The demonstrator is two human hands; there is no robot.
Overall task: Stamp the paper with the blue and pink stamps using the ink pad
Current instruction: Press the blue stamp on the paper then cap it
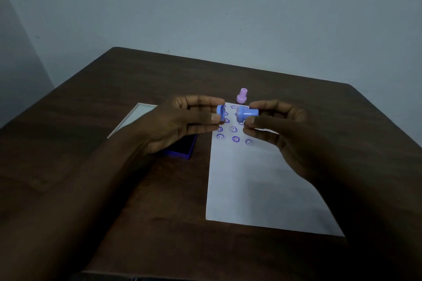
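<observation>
While right hand (271,125) pinches blue stamp (246,114) sideways; left hand (189,118) grips its cap (220,112).

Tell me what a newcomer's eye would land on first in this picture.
First, the two hands meeting mid-frame over the paper: the right hand holds the blue stamp sideways, and the left hand pinches its blue cap, held just apart from it. Next, the purple smiley and flower prints at the paper's far end, and the pink stamp upright on the table beyond it.

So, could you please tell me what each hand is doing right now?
Left hand: closed on the small round blue cap.
Right hand: closed on the blue plastic stamp.
</observation>
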